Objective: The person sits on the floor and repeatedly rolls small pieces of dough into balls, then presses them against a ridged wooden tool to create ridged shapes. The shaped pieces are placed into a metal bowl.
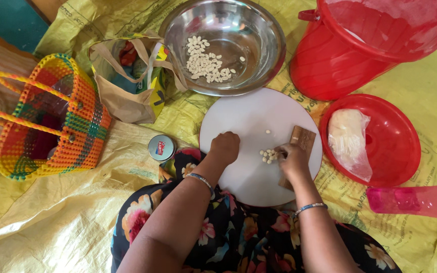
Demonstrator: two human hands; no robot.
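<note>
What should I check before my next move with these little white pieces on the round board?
1. Left hand rests closed on the round white board, away from the pile: ok.
2. Right hand is at the small pile of white pieces: ok.
3. Whether the right fingers hold a piece: cannot tell.
4. Wooden block lies on the board beside the right hand: ok.
5. One stray piece sits apart from the pile: not ok.
6. Steel bowl holding more pieces stands just beyond the board: ok.
</note>
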